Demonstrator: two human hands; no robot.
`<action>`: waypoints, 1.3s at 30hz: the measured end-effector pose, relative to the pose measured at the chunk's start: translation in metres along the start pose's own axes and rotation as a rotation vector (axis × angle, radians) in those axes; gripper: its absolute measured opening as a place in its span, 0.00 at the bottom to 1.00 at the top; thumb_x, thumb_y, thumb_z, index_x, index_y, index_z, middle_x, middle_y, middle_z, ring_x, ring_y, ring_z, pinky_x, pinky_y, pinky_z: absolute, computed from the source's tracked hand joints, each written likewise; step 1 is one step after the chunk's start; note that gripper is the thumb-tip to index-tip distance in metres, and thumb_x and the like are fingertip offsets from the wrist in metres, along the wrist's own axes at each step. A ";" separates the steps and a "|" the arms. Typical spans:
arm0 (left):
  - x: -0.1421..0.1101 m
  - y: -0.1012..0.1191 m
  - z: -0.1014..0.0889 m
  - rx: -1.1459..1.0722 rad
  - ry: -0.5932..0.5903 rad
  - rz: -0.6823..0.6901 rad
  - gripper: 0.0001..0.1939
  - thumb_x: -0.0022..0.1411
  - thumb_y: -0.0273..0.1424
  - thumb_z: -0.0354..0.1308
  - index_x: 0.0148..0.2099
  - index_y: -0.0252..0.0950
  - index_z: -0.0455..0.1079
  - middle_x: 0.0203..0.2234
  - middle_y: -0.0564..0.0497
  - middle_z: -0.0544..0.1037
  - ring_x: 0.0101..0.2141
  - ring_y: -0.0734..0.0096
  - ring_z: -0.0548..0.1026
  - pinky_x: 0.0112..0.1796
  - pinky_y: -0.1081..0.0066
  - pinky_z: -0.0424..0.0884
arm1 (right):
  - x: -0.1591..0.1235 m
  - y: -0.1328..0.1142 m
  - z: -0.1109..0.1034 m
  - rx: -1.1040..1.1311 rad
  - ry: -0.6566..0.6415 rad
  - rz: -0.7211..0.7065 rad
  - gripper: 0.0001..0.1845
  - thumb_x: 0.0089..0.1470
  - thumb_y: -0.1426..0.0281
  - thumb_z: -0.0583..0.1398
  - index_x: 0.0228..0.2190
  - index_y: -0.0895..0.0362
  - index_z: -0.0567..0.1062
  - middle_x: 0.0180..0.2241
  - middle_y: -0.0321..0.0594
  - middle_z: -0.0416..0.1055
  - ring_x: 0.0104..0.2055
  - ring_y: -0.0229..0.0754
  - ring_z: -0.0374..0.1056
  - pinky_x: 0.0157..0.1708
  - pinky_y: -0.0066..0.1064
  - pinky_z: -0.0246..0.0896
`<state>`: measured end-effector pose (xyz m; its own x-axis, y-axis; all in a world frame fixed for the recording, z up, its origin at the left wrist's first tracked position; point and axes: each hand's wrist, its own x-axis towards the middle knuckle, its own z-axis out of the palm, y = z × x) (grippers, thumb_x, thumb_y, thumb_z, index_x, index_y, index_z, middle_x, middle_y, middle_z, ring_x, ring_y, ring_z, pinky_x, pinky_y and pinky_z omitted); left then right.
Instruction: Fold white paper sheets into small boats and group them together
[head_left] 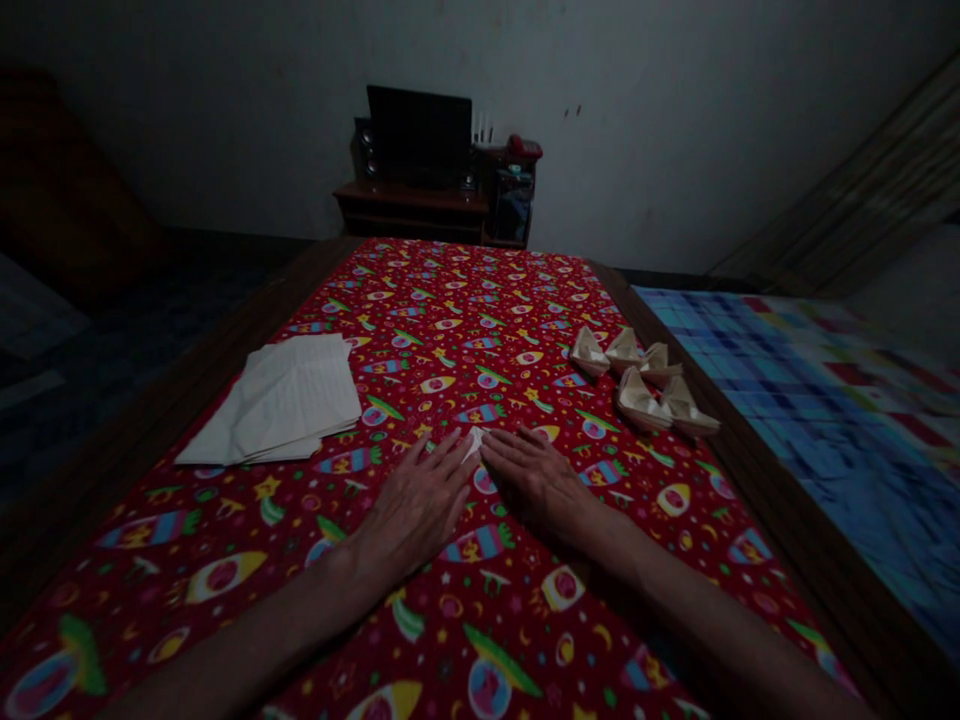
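The left hand lies palm down with its fingers stretched out nearly straight, the fingertips at the left edge of a small white piece of folded paper; the right hand mirrors it from the other side, flat and low, its fingers extended and held close together, their tips at the paper's right edge; neither hand shows a pinch, and the fingers partly cover the paper, so its full shape cannot be told; the paper lies on a bright red cloth printed with cartoon rockets, planets and stars, spread over a long table with dark brown wooden edges.

Beyond the left hand, near the table's left edge, sits a loose stack of off-white paper sheets, its layers slightly fanned; beyond the right hand, towards the right edge, stands a cluster of five beige folded-paper boat shapes, three behind and two in front; to the right of the table spreads a blue checked fabric; past the table's far end, against a pale wall, a brown wooden stand carries a black flat-screen monitor; a red telephone sits to the monitor's right.
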<state>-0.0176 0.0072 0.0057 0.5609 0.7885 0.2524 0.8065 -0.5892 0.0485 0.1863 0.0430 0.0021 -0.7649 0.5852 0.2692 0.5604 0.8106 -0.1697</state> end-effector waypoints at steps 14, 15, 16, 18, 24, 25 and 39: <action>-0.024 -0.018 -0.002 0.010 0.068 0.033 0.19 0.64 0.26 0.46 0.56 0.35 0.64 0.56 0.47 0.67 0.55 0.59 0.65 0.52 0.55 0.62 | -0.021 0.000 -0.011 -0.065 -0.080 0.086 0.26 0.54 0.76 0.52 0.55 0.62 0.63 0.56 0.50 0.62 0.60 0.46 0.55 0.58 0.44 0.49; -0.023 -0.018 -0.001 -0.014 0.078 0.030 0.18 0.64 0.26 0.46 0.56 0.35 0.64 0.55 0.47 0.68 0.55 0.59 0.65 0.53 0.55 0.62 | -0.019 -0.001 -0.010 -0.081 -0.074 0.088 0.24 0.54 0.75 0.52 0.54 0.62 0.64 0.55 0.51 0.64 0.58 0.47 0.57 0.57 0.43 0.51; -0.021 -0.018 -0.001 -0.043 0.092 0.026 0.17 0.64 0.26 0.47 0.54 0.35 0.65 0.54 0.46 0.69 0.55 0.60 0.65 0.53 0.56 0.62 | -0.016 -0.002 -0.009 -0.098 -0.069 0.090 0.22 0.54 0.74 0.53 0.51 0.62 0.66 0.53 0.51 0.65 0.57 0.47 0.59 0.56 0.42 0.52; -0.014 -0.017 0.000 -0.108 0.113 0.015 0.15 0.64 0.26 0.47 0.52 0.34 0.67 0.52 0.45 0.71 0.53 0.61 0.67 0.52 0.58 0.64 | -0.009 -0.005 -0.008 -0.134 -0.067 0.095 0.16 0.55 0.74 0.53 0.46 0.61 0.69 0.48 0.50 0.69 0.52 0.46 0.63 0.52 0.40 0.55; 0.010 -0.018 0.002 -0.231 0.107 -0.012 0.13 0.63 0.24 0.49 0.48 0.34 0.67 0.42 0.45 0.75 0.44 0.64 0.70 0.46 0.62 0.69 | 0.019 -0.007 -0.005 -0.220 -0.069 0.085 0.06 0.58 0.74 0.52 0.38 0.58 0.68 0.38 0.44 0.72 0.43 0.43 0.65 0.46 0.37 0.55; 0.012 -0.020 0.003 -0.248 0.118 -0.015 0.13 0.62 0.24 0.50 0.48 0.34 0.67 0.42 0.45 0.74 0.44 0.64 0.70 0.46 0.62 0.69 | 0.021 -0.006 -0.005 -0.222 -0.074 0.071 0.06 0.58 0.74 0.52 0.37 0.58 0.68 0.37 0.44 0.72 0.43 0.43 0.65 0.45 0.37 0.55; 0.012 -0.035 0.031 -0.378 0.329 0.002 0.13 0.62 0.27 0.52 0.50 0.37 0.67 0.41 0.46 0.75 0.42 0.66 0.72 0.43 0.62 0.71 | 0.023 -0.001 -0.006 -0.149 -0.022 0.000 0.08 0.58 0.74 0.54 0.40 0.59 0.68 0.39 0.45 0.72 0.44 0.44 0.66 0.41 0.34 0.56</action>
<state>-0.0331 0.0426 -0.0230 0.4245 0.7256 0.5415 0.6473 -0.6614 0.3788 0.1702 0.0556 0.0145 -0.7711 0.5866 0.2476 0.5997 0.7997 -0.0269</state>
